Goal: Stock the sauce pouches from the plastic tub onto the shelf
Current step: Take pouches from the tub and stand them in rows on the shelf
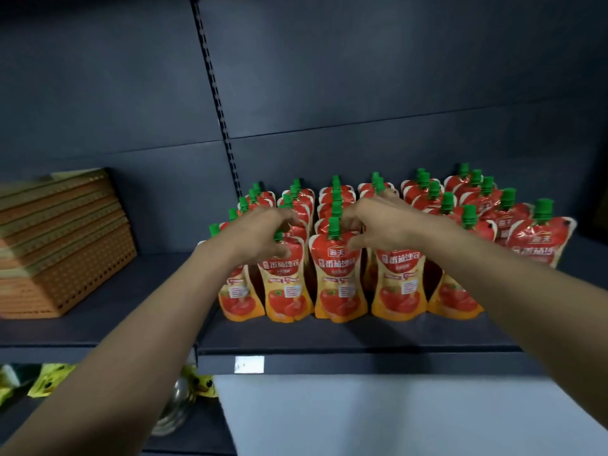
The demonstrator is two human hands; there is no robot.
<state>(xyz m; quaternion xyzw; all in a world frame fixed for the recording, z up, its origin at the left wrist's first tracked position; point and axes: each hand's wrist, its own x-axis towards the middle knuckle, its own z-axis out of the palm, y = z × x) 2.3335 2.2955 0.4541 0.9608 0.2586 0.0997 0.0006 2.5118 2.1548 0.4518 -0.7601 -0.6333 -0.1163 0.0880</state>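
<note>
Several rows of red and orange tomato sauce pouches with green caps stand upright on the dark shelf (329, 337). My left hand (260, 235) curls its fingers round the top of a front-row pouch (284, 284), hiding its cap. My right hand (375, 225) reaches over the rows, its fingers pinching around the green cap of the front middle pouch (339, 278). Another front pouch (399, 281) stands just right of it, below my right wrist. The plastic tub is not in view.
A stack of orange perforated trays (62, 245) lies on the shelf at the left. A white price label (249, 364) sits on the shelf's front edge. Yellow packets (49, 380) lie on the lower shelf. A slotted upright (217, 103) runs up the back panel.
</note>
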